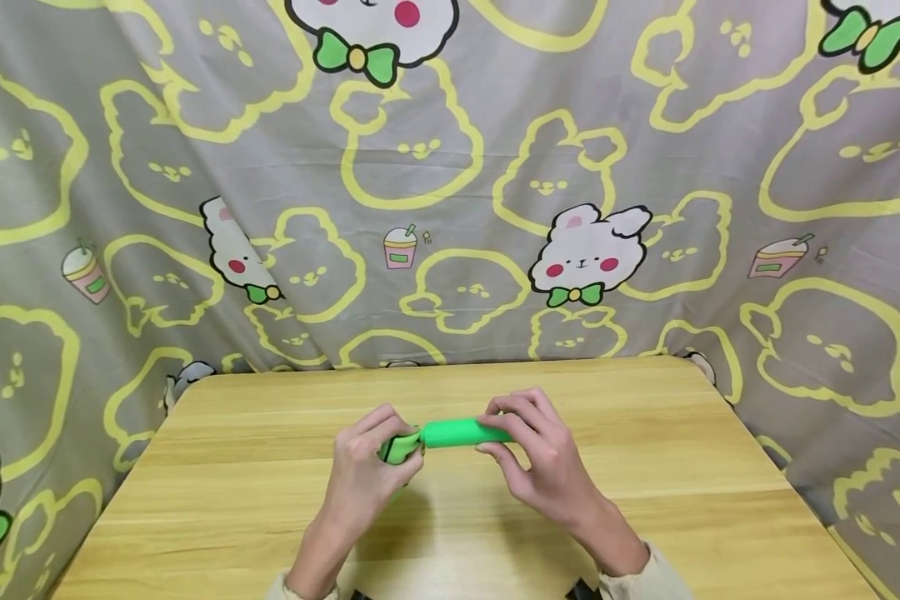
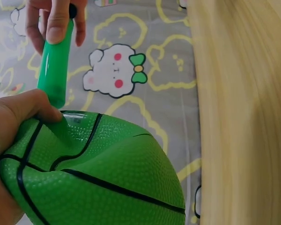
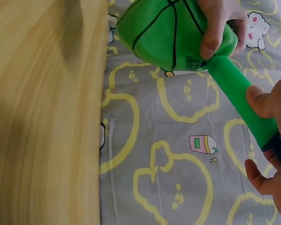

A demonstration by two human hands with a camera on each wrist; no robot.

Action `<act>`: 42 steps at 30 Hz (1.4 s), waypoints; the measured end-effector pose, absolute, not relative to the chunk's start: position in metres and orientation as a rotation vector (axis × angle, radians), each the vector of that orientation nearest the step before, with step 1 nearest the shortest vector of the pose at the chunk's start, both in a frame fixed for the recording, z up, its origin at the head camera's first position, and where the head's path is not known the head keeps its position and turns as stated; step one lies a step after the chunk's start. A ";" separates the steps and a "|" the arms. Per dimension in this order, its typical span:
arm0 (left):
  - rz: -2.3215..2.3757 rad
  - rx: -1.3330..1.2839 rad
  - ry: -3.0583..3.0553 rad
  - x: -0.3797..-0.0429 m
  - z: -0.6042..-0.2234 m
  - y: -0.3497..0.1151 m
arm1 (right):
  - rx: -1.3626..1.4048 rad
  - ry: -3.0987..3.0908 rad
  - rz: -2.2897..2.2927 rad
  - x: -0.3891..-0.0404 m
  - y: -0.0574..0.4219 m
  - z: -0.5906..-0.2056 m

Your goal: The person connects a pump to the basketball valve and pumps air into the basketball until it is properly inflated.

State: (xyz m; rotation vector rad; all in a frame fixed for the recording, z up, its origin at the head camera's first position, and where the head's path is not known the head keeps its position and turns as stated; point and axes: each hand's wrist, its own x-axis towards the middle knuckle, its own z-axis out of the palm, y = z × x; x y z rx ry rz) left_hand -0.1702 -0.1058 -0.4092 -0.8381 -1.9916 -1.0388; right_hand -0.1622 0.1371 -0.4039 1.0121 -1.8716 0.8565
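A partly deflated green ball [image 2: 122,168] with black lines, dented on one side, is gripped by my left hand [image 1: 363,462]. The thumb and fingers pinch its skin next to where a green hand pump [image 1: 457,432] meets it. My right hand [image 1: 543,458] holds the pump's barrel, thumb on one side and fingers on the other. At the barrel's far end, a black cap and handle [image 3: 274,145] show in the right wrist view, partly covered by the right hand. The pump's near end sits right at the ball's surface, with its tip hidden.
Both hands are above a light wooden table [image 1: 232,500]. A grey curtain [image 1: 450,183] with yellow outlines and cartoon animals hangs behind the table and along both sides. Dark objects [image 1: 583,590] show at the bottom edge near the sleeves.
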 end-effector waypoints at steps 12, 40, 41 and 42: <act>-0.898 -0.779 -2.147 -0.168 -0.404 -0.109 | 1.006 -1.910 0.832 -0.161 0.147 -0.399; -0.792 -0.920 -2.022 -0.163 -0.407 -0.104 | 1.076 -1.868 0.899 -0.149 0.156 -0.380; -0.817 -0.928 -2.002 -0.163 -0.406 -0.104 | 1.081 -1.857 0.912 -0.149 0.156 -0.381; -0.839 -0.934 -1.983 -0.164 -0.406 -0.104 | 1.084 -1.849 0.917 -0.150 0.155 -0.381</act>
